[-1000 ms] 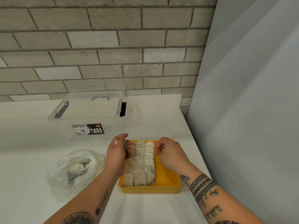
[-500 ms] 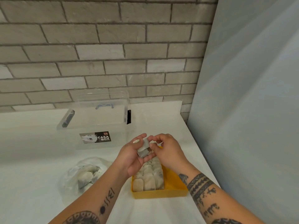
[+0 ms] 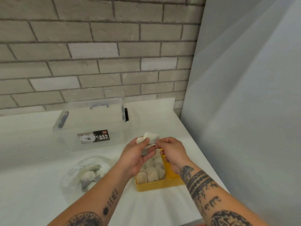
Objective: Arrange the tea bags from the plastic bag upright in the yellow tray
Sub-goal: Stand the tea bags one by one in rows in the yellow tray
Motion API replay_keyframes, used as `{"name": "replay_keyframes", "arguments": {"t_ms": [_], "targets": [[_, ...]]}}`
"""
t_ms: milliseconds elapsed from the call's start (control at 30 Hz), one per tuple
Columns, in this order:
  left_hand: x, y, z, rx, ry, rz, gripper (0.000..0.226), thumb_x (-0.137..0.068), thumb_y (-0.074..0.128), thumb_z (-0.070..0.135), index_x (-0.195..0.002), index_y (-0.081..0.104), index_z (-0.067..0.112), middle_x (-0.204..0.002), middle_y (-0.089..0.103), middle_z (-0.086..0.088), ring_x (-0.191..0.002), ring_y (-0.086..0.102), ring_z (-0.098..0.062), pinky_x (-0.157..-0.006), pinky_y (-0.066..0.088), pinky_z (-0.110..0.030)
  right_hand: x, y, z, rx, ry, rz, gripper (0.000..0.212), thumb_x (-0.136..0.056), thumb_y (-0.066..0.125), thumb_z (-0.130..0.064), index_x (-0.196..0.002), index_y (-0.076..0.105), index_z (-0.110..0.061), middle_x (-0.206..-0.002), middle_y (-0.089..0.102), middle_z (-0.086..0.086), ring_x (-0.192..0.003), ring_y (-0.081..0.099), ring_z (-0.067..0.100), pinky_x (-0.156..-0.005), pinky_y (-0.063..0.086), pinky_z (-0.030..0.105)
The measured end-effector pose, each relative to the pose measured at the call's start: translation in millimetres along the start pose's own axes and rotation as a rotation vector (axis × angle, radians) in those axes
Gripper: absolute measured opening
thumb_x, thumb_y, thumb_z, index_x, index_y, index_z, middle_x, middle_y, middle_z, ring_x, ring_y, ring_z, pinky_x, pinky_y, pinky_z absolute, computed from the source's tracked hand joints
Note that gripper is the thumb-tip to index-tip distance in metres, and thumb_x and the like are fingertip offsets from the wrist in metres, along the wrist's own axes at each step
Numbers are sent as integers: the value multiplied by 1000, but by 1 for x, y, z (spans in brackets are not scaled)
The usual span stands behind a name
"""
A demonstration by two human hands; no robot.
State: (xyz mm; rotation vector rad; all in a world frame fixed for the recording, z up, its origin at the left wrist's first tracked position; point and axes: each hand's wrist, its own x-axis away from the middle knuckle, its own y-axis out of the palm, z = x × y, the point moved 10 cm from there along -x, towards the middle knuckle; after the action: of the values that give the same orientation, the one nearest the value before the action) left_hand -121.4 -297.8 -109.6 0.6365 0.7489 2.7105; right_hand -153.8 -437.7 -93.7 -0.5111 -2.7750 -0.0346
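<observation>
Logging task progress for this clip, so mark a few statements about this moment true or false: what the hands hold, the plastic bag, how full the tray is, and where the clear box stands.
1. Both the left hand and the right hand grip the held tea bags above the yellow tray. True.
2. The plastic bag is empty. False: loose tea bags show inside it.
3. The tray is packed wall to wall. False: the upright rows fill its left part; its right side is bare yellow.
4. The clear box stands beyond the tray, toward the brick wall. True.
</observation>
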Motion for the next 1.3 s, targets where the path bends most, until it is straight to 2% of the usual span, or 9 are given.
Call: {"name": "replay_keyframes", "arguments": {"t_ms": [100,233,367,467,633,733,867,1067,1300], "targets": [[2,-9,2,-115,83,93,14,-98,67,12,-111,65,7,-102,76,-17,-85,75,-26,-75,62,-33,7,0,14,61,30,-51,19,-90,71,-26,-102,67,-12,-94,74,3,-72,56,15,-55,40,25],[3,-21,17,-393,218,217,3,-92,73,12,-95,72,11,-77,74,-11,-67,67,-24,-82,62,-46,6,-15,0,275,-113,7,27,-89,73,-30,-111,63,-20,-105,67,-4,-85,61,8,-64,45,18],[5,-10,18,-565,225,140,5,-88,77,15,-92,76,11,-70,72,-9,-62,65,-20,-74,61,-39,7,-1,-29,538,-368,-142,26,-90,72,-27,-114,65,-34,-104,68,-12,-89,65,6,-80,52,20],[5,-4,11,-606,187,79,7,-88,79,15,-91,76,10,-69,72,-7,-63,66,-19,-73,60,-37,9,6,-27,679,-408,-206,14,-91,70,-28,-105,70,-31,-91,73,-10,-84,67,7,-76,55,24],[4,-18,-1,-565,147,119,11,-91,75,19,-96,74,10,-81,74,-9,-64,65,-23,-70,58,-36,1,-14,-8,742,-319,-118,13,-89,68,-22,-86,63,-11,-75,59,-1,-68,54,16,-68,49,30],[4,-36,-5,-535,141,201,12,-97,67,22,-101,70,11,-83,72,-10,-60,61,-22,-65,56,-35,-4,-23,16,732,-191,-125,3,-87,69,-17,-86,66,-19,-79,68,2,-74,66,21,-75,58,39],[2,-50,-14,-474,104,264,13,-101,61,22,-104,68,11,-80,69,-11,-58,60,-23,-62,57,-33,-8,-16,36,780,-135,-172,14,-84,68,-11,-91,66,-23,-87,71,2,-80,72,24,-78,61,45],[1,-55,-23,-458,89,277,16,-102,59,20,-104,68,7,-78,70,-11,-63,64,-22,-67,59,-34,-17,-4,49,1000,-147,-198,30,-88,68,-14,-117,65,-19,-113,67,1,-102,64,21,-79,53,28],[4,-54,-23,-510,119,297,18,-102,58,22,-102,70,9,-80,73,-11,-68,69,-21,-74,62,-37,-23,0,67,1240,-112,-200,29,-84,70,-9,-113,67,-12,-114,67,6,-102,64,23,-75,53,27]]}}
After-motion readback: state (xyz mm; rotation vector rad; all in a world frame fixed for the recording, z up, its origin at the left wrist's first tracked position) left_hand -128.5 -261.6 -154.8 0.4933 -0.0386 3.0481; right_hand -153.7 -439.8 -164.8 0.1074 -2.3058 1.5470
